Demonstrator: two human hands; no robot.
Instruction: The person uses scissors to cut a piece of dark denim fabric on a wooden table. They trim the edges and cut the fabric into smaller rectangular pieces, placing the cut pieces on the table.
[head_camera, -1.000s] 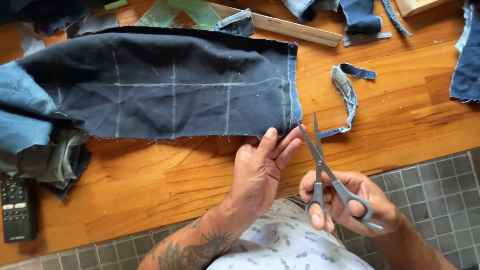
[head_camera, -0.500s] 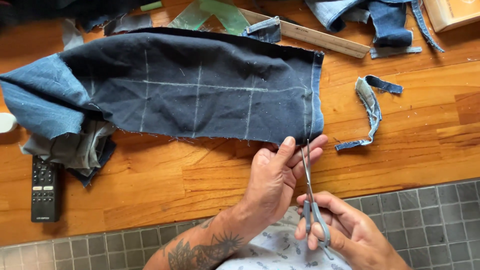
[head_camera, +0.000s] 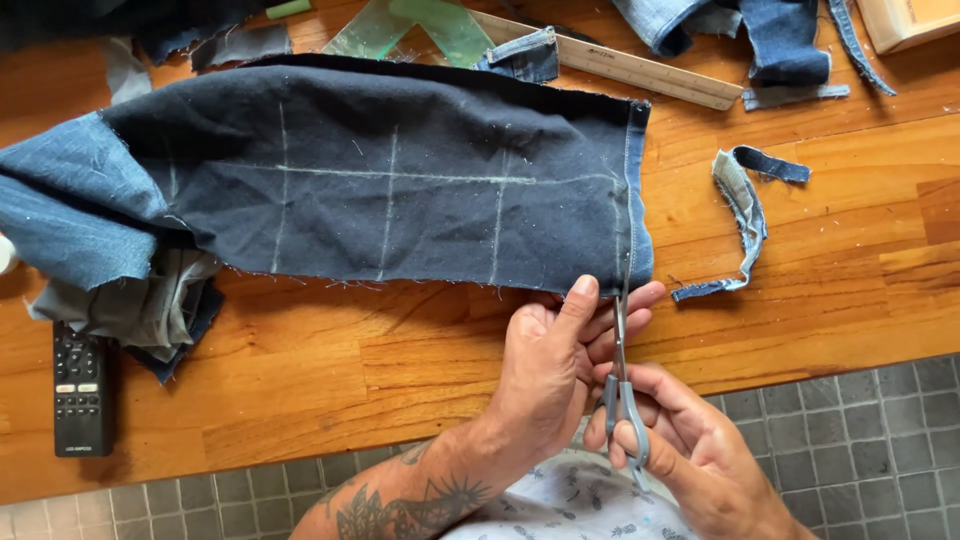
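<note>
Dark blue denim cloth (head_camera: 400, 180), marked with pale chalk lines, lies spread flat on the wooden desk (head_camera: 850, 290). The left hand (head_camera: 550, 370) pinches its lower hemmed corner between thumb and fingers. The right hand (head_camera: 680, 450) is clenched around grey-handled metal scissors (head_camera: 622, 380), whose blades point up at the cloth's right hem. A cut denim strip (head_camera: 745, 215) lies just right; a black remote control (head_camera: 80, 390) sits far left.

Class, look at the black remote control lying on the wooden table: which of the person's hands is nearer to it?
Left. The left hand lies well right of the remote control; the right hand, holding scissors, is farther right still.
</note>
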